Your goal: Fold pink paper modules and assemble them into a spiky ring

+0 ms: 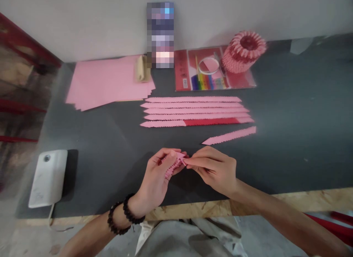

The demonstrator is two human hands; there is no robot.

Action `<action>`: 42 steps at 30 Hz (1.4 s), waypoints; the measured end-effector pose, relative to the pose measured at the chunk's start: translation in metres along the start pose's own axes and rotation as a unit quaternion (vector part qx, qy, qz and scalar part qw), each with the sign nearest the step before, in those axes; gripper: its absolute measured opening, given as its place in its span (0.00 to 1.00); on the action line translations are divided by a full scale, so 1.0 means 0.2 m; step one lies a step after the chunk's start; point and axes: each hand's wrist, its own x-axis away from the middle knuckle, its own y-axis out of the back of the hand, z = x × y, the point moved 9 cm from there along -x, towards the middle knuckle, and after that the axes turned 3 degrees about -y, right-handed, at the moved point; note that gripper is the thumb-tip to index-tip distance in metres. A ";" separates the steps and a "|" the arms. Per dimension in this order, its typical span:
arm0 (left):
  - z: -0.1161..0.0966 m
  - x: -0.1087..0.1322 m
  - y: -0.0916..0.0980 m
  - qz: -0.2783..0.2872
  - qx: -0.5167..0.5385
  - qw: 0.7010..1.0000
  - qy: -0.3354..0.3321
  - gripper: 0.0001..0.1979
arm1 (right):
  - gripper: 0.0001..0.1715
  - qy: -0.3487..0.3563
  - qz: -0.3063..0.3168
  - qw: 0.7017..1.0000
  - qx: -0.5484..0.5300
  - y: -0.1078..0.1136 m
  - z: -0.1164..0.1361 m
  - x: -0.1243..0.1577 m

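My left hand point(158, 176) is closed around a strip of folded pink paper pieces point(172, 168), partly hidden by its fingers. At the strip's right end, my right hand point(213, 166) pinches a small pink paper piece point(182, 160) between thumb and forefinger. Just beyond my hands lies a short pink folded strip point(230, 135), pointed at its left end. Behind it several long folded paper strips point(193, 106) lie in parallel rows; the nearest one has a red stretch point(211, 122).
Pink paper sheets point(102, 82) are stacked at the back left, with a pale block-like object point(142, 69) on them. A blurred-out upright panel point(160, 34) leans on the wall. A pink paper vase point(244, 52) and white tape ring point(209, 65) rest on a flat packet point(182, 71). A white corded device point(48, 179) lies left.
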 end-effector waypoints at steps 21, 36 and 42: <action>0.02 0.01 -0.03 0.042 -0.078 0.995 -0.033 0.13 | 0.17 0.003 -0.047 0.998 0.053 0.02 0.00 0.04; 0.04 -0.03 -0.01 0.050 -0.082 0.995 0.016 0.17 | 0.13 -0.004 0.003 0.998 0.067 0.00 -0.01 0.03; 0.05 -0.03 0.00 0.050 -0.109 0.993 0.016 0.16 | 0.11 -0.089 0.023 0.996 -0.007 -0.02 -0.07 0.02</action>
